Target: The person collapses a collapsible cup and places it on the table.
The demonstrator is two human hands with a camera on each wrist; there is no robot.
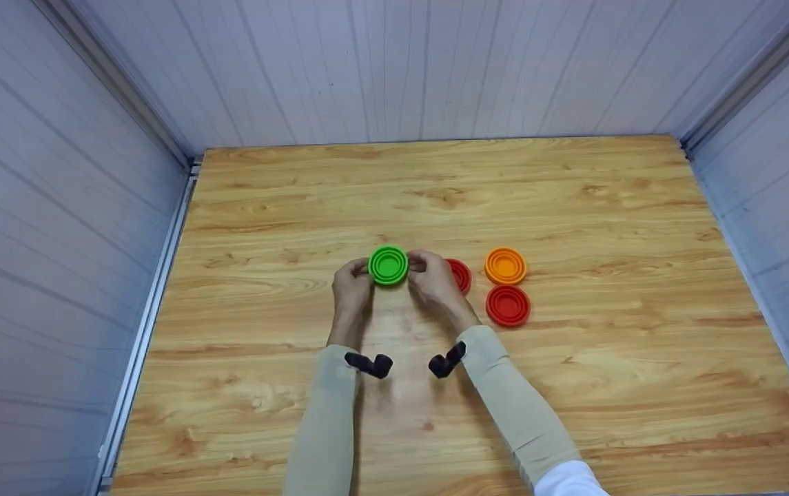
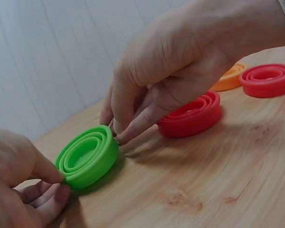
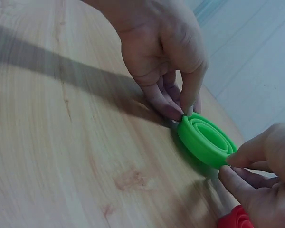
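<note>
A green collapsible cup, folded flat into concentric rings, is between my two hands over the table. My left hand pinches its left rim between thumb and fingers. On the opposite side, the thumb and fingers of my right hand pinch the rim. In the left wrist view the green cup tilts slightly, with its shadow on the wood below. Close behind my right hand lies a red collapsible cup, partly covered by that hand in the head view.
Right of my hands, an orange collapsible cup lies flat, with another red one just in front of it. The wooden table is bounded by pale panel walls at the back and sides.
</note>
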